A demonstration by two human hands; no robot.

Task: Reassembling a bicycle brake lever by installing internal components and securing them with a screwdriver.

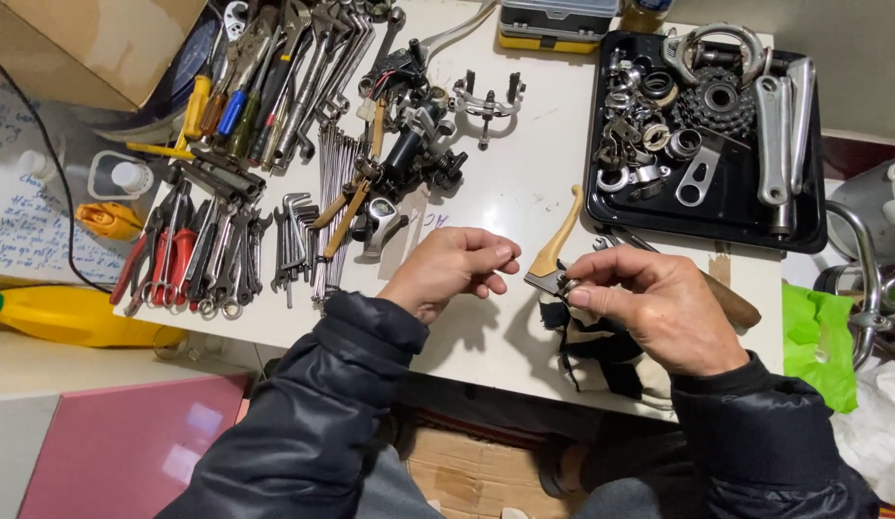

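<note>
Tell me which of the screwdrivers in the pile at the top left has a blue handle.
The blue-handled screwdriver lies between the yellow-handled one on its left and the darker green-handled tool on its right. It is the only blue handle in that pile.

Wrenches and pliers (202, 255) fan across the white table (524, 192), screwdrivers (222, 106) above them. A black tray (726, 216) holds a sprocket cluster (719, 101) and 2 crank arms (784, 135). Yellow bottle (73, 315) far left, green bag (820, 341) right.

bright, even overhead light, soft shadows under the hands, slight glare on the table (524, 192), sharp focus.
</note>
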